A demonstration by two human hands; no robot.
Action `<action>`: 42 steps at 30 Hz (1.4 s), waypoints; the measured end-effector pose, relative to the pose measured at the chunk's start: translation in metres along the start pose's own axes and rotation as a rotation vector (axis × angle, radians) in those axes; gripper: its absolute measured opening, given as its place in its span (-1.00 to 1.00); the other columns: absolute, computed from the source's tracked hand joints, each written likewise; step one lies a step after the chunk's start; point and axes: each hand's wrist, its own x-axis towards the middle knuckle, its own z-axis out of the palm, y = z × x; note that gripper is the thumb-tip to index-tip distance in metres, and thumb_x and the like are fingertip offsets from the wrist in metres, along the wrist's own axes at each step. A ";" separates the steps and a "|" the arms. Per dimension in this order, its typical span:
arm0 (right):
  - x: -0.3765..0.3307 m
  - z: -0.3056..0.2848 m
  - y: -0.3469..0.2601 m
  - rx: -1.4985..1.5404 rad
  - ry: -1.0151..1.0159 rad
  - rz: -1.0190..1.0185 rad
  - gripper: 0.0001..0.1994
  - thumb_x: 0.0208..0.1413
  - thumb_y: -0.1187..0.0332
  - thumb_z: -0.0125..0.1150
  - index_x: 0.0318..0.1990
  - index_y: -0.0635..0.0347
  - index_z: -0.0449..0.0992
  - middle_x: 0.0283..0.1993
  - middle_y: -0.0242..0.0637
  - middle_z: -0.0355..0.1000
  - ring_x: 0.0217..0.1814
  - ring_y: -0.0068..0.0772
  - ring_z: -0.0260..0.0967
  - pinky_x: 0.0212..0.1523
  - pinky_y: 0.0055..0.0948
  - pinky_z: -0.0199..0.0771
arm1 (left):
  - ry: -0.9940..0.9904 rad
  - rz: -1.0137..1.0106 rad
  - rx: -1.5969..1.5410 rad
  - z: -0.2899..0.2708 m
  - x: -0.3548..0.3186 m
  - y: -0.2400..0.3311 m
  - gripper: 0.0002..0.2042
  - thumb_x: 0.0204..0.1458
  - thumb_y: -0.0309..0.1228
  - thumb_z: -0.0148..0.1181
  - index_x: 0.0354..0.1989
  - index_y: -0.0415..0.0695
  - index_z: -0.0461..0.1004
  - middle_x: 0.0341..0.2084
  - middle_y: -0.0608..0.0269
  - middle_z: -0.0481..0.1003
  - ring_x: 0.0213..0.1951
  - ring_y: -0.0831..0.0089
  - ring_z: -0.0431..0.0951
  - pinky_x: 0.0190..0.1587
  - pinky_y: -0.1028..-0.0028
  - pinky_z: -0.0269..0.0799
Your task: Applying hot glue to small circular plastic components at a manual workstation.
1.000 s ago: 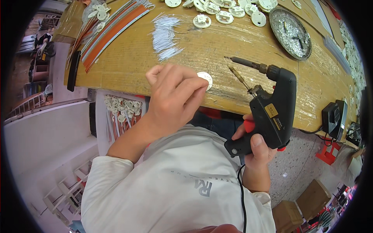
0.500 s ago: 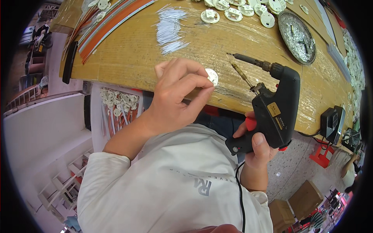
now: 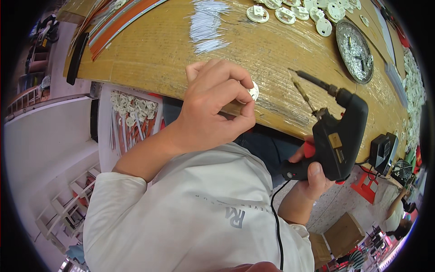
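My left hand [image 3: 217, 102] bends over the near edge of a wooden desk [image 3: 145, 59], fingers curled and thumb drawn in close to them, while a small white disc [image 3: 255, 92] sits just beyond the fingertips, partly hidden behind them; whether I am touching it, or pinching anything thin, I cannot tell. My right hand [image 3: 316, 181], well apart from the left, is clamped around the handle of a black soldering gun [image 3: 351, 131], thumb on the near side and a finger beside the red trigger [image 3: 309, 149]. The gun's dark metal tip [image 3: 315, 80] points up and to the left above the desk, to the right of the disc and clear of it, with a thin brass-coloured tube [image 3: 302, 94] slanting up underneath. A black cord [image 3: 278, 226] runs from the handle down over my pale shirt [image 3: 181, 217]. Ahead of my left hand lies a pile of thin white wires [image 3: 206, 27]; orange and silver strips [image 3: 118, 34] stretch across the desk's far left. Beyond the gun, more round white parts [image 3: 324, 27] are heaped at the far side, next to a round dish [image 3: 364, 81] of shiny scraps. Below the desk, at left, a white bin [image 3: 105, 113] holds pale parts and strips.
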 end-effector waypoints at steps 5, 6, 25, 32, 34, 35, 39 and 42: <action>-0.003 -0.023 0.004 -0.006 -0.104 0.022 -0.16 -0.08 0.10 0.50 0.21 0.64 0.31 -0.13 0.16 0.51 -0.51 -0.29 0.48 -0.52 -0.42 0.53 | -0.024 -0.022 -0.017 -0.002 0.000 -0.001 -0.81 -0.26 -0.64 0.34 -0.51 -0.07 0.47 -0.31 0.38 0.56 -0.31 0.44 0.50 -0.02 0.39 0.15; -0.002 -0.024 0.004 -0.015 -0.129 0.029 -0.09 -0.11 0.08 0.55 0.26 0.62 0.28 -0.11 0.15 0.51 -0.49 -0.31 0.48 -0.51 -0.43 0.52 | -0.032 -0.029 -0.026 -0.002 0.000 -0.001 -0.80 -0.26 -0.64 0.33 -0.52 -0.07 0.46 -0.31 0.38 0.57 -0.32 0.45 0.50 -0.02 0.39 0.15; 0.015 -0.020 0.001 -0.317 -0.330 -0.176 -0.67 -0.15 0.13 0.30 -0.48 0.29 0.55 -0.62 -0.31 0.41 -0.66 -0.19 0.32 -0.55 -0.35 0.26 | -0.073 -0.044 -0.026 -0.005 0.001 0.000 -0.79 -0.27 -0.65 0.33 -0.52 -0.07 0.45 -0.28 0.38 0.56 -0.31 0.43 0.50 0.03 0.36 0.15; 0.017 -0.022 0.001 -0.394 -0.361 -0.209 -0.65 -0.14 0.10 0.29 -0.47 0.28 0.56 -0.62 -0.32 0.39 -0.65 -0.19 0.31 -0.52 -0.33 0.26 | -0.072 -0.041 -0.025 -0.006 0.001 0.000 -0.79 -0.26 -0.65 0.33 -0.52 -0.07 0.45 -0.27 0.38 0.56 -0.31 0.44 0.50 0.03 0.36 0.15; 0.014 -0.022 0.000 -0.384 -0.333 -0.168 -0.65 -0.13 0.09 0.29 -0.48 0.26 0.56 -0.62 -0.33 0.40 -0.63 -0.17 0.33 -0.51 -0.33 0.27 | -0.072 -0.039 -0.022 -0.006 0.001 0.000 -0.79 -0.26 -0.65 0.33 -0.52 -0.06 0.45 -0.27 0.38 0.56 -0.31 0.44 0.51 0.03 0.35 0.15; 0.013 -0.022 0.000 -0.383 -0.333 -0.169 -0.65 -0.13 0.09 0.29 -0.48 0.26 0.56 -0.62 -0.33 0.40 -0.63 -0.17 0.33 -0.51 -0.33 0.27 | -0.073 -0.039 -0.024 -0.005 0.001 0.000 -0.79 -0.27 -0.65 0.33 -0.52 -0.06 0.45 -0.27 0.39 0.56 -0.31 0.44 0.51 0.03 0.36 0.15; 0.001 -0.033 0.006 -0.206 -0.243 -0.071 -0.38 -0.13 0.08 0.46 -0.08 0.47 0.42 -0.41 -0.13 0.48 -0.53 -0.30 0.45 -0.48 -0.43 0.44 | -0.076 -0.042 -0.021 -0.006 0.000 0.001 -0.79 -0.27 -0.66 0.33 -0.52 -0.06 0.45 -0.27 0.39 0.56 -0.30 0.44 0.51 0.03 0.36 0.16; -0.005 -0.036 0.007 -0.045 -0.167 0.053 -0.09 -0.16 0.12 0.54 0.26 0.60 0.26 -0.24 0.04 0.53 -0.47 -0.33 0.51 -0.47 -0.46 0.56 | -0.074 -0.041 -0.018 -0.005 0.000 -0.001 -0.79 -0.28 -0.65 0.33 -0.52 -0.06 0.45 -0.27 0.39 0.57 -0.30 0.44 0.52 0.04 0.35 0.16</action>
